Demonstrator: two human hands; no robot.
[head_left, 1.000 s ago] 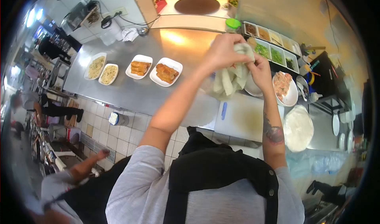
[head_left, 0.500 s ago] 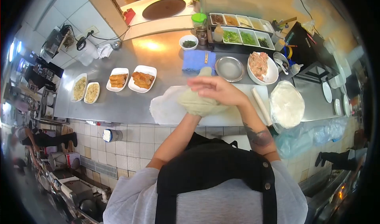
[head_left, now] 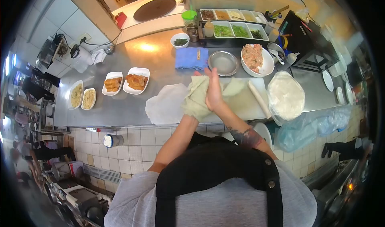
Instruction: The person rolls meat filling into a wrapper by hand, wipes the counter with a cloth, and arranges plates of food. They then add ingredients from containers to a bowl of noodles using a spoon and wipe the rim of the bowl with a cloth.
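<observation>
A limp, wrinkled pale green cloth (head_left: 196, 97) is draped over my left hand (head_left: 197, 73), which holds it up above the counter's front edge. Most of that hand is hidden under the cloth, with only a bit of fingertip showing at the top. My right hand (head_left: 214, 92) presses edge-up against the cloth's right side, fingers stretched out and pointing away from me. Behind its wrist a pale green flap (head_left: 234, 86) spreads over the white cutting board (head_left: 244, 102). Left of the cloth lies a thin, round white sheet (head_left: 164, 104). A rolling pin (head_left: 260, 99) rests on the board's right side.
A plastic-covered round of dough (head_left: 286, 96) sits at the right. Beyond are a bowl of minced meat (head_left: 253, 60), a metal plate (head_left: 223, 63), a folded blue cloth (head_left: 191, 58) and ingredient trays (head_left: 240, 31). Leftward stand dishes of fried food (head_left: 136, 81). A person (head_left: 345, 150) is at far right.
My right hand has turned from lying flat across the top of the cloth to edge-up along its right side. The whole view has shifted slightly.
</observation>
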